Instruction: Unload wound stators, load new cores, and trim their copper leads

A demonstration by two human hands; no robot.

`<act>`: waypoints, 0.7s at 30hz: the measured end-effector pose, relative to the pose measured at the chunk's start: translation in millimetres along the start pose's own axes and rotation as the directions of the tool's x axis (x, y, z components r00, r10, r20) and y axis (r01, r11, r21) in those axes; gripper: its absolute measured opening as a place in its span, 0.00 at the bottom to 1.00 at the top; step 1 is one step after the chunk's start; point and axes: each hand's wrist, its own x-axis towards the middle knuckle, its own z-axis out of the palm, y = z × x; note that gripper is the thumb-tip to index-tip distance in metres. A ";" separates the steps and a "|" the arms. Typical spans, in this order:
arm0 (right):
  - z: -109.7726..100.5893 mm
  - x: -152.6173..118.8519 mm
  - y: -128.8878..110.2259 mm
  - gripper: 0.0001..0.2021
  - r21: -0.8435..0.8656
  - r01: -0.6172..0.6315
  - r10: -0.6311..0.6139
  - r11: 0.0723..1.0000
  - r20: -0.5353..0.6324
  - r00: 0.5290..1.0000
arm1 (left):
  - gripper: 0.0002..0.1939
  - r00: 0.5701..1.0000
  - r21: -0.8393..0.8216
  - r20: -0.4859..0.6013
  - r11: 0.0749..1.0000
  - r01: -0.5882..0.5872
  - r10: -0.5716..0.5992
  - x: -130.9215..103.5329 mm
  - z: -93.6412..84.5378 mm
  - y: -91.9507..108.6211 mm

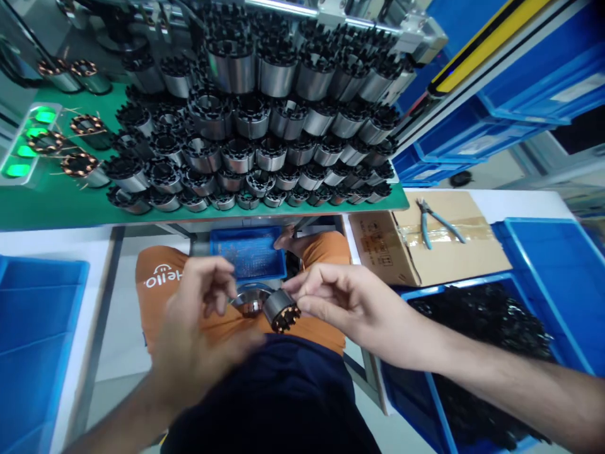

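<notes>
Head view. Fingers of the right hand (350, 306) were closed in a pinch, thumb opposing fingertips, at the right side of one stator (278, 307); the exact contact was too small to tell. This stator was tilted above the lap, its copper-wound end turned down and toward the wearer, just beside a shiny bowl (250, 302). Fingers of the left hand (189, 340), blurred by motion, were loosely curled and parted, apart from the stator, with nothing visible in them. On the bench (57, 205) beyond, dark-ended stators (255, 154) stood in stacked rows; wound ones (81, 165) stood at their left. Pliers (426, 230) lay on a carton (454, 252) to the right, next to a bin (458, 284) of dark parts. The step in hand was judged to be manual handling of a single wound stator; the next move appeared to call for a steady right pinch and careful placing of the left fingers, clear of the copper.
</notes>
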 end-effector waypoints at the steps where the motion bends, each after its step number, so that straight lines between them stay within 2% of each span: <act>1: 2.4 -0.5 2.0 0.15 0.065 -0.047 0.046 0.997 0.017 0.999 | 0.30 0.953 0.288 -0.039 0.916 -0.277 0.301 -5.3 1.2 3.8; 2: 4.6 -0.4 2.8 0.16 0.102 -0.065 0.062 0.993 0.034 0.998 | 0.28 0.871 0.470 0.002 0.768 -0.434 0.491 -9.0 3.3 9.2; 3: 6.1 0.1 2.5 0.16 0.102 -0.055 0.051 0.993 0.039 0.998 | 0.24 0.801 0.555 0.073 0.643 -0.528 0.595 -10.7 6.0 15.3; 4: 6.8 1.0 1.2 0.14 0.058 -0.005 0.004 0.998 0.026 1.000 | 0.17 0.765 0.565 0.097 0.598 -0.568 0.636 -10.4 8.7 21.5; 5: 6.1 2.1 -0.7 0.12 -0.035 0.082 -0.082 0.996 -0.004 0.997 | 0.12 0.769 0.526 0.073 0.631 -0.571 0.635 -8.5 10.7 27.0; 6: 3.9 3.4 -2.9 0.09 -0.168 0.203 -0.210 0.965 -0.025 0.977 | 0.11 0.808 0.447 0.030 0.715 -0.538 0.589 -5.7 11.3 31.6; 7: 0.2 4.9 -5.0 0.06 -0.316 0.347 -0.367 0.883 -0.004 0.930 | 0.10 0.876 0.323 0.016 0.826 -0.461 0.483 -2.7 10.3 34.9; 8: -5.0 6.5 -6.8 0.03 -0.441 0.503 -0.527 0.743 0.077 0.846 | 0.10 0.945 0.155 0.083 0.933 -0.326 0.317 -0.1 7.6 37.1; 9: -11.2 7.9 -8.1 0.03 -0.514 0.645 -0.654 0.566 0.197 0.730 | 0.10 0.964 -0.022 0.232 0.991 -0.130 0.132 1.7 3.6 38.3; 10: -17.9 9.2 -9.0 0.06 -0.526 0.745 -0.720 0.410 0.315 0.618 | 0.11 0.911 -0.149 0.413 0.986 0.080 -0.012 2.4 -1.4 38.6; 11: -24.5 10.3 -9.7 0.06 -0.503 0.797 -0.740 0.335 0.384 0.553 | 0.12 0.829 -0.201 0.552 0.952 0.231 -0.085 2.2 -6.6 38.3; 12: -30.3 11.2 -10.0 0.07 -0.469 0.804 -0.727 0.366 0.395 0.562 | 0.14 0.786 -0.192 0.608 0.941 0.279 -0.109 1.4 -11.4 37.8; 13: -34.7 11.9 -10.1 0.10 -0.429 0.757 -0.680 0.494 0.352 0.643 | 0.16 0.807 -0.146 0.581 0.963 0.227 -0.103 0.3 -15.3 37.4; 14: -37.5 12.7 -9.8 0.15 -0.360 0.644 -0.584 0.675 0.272 0.765 | 0.19 0.875 -0.069 0.480 0.992 0.101 -0.056 -0.5 -18.0 37.2; 15: -38.2 13.7 -9.3 0.21 -0.252 0.473 -0.433 0.844 0.199 0.879 | 0.21 0.932 0.027 0.362 0.999 -0.046 0.034 -0.8 -19.4 37.3; 16: -37.2 15.0 -8.3 0.25 -0.120 0.282 -0.261 0.952 0.169 0.951 | 0.21 0.954 0.112 0.269 0.979 -0.169 0.134 -0.5 -19.6 37.8; 17: -34.5 16.5 -6.9 0.26 0.004 0.109 -0.108 0.994 0.179 0.978 | 0.19 0.950 0.170 0.215 0.949 -0.264 0.225 0.3 -18.9 38.5; 18: -30.7 18.4 -5.1 0.26 0.103 -0.036 0.013 0.994 0.217 0.976 | 0.15 0.936 0.211 0.183 0.918 -0.335 0.300 1.3 -17.8 39.3; 21: -17.1 24.3 0.9 0.20 0.252 -0.306 0.202 0.918 0.367 0.908 | 0.13 0.868 0.294 0.174 0.817 -0.496 0.465 1.5 -15.7 39.5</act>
